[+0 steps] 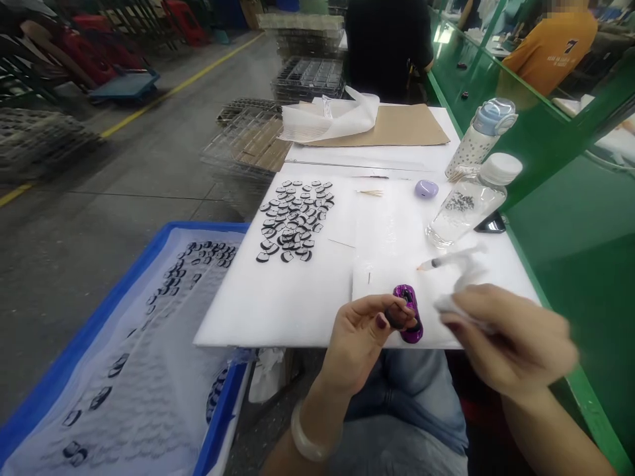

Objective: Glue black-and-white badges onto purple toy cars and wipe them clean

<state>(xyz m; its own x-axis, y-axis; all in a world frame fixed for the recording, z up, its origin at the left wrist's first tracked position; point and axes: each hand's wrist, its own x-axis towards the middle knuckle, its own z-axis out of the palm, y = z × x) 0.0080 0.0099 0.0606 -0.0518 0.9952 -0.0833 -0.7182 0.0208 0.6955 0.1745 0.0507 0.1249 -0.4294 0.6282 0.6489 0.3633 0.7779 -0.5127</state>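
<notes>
The right hand (510,337) is appearing blurred, so its fingers are not showing sharp edges. The white soft piece (449,305) inside it is blurring too, and I cannot tell if it is cloth or tissue. The left hand (360,337) is covering the middle of the purple piece (407,314), so its full shape is staying hidden. The small dark bits (459,202) in the clear bottle (469,205) are being too small to tell. The picture's edges are cutting off the blue tray (208,226), the person in the orange shirt (550,46) and the person in the black shirt (387,46).
</notes>
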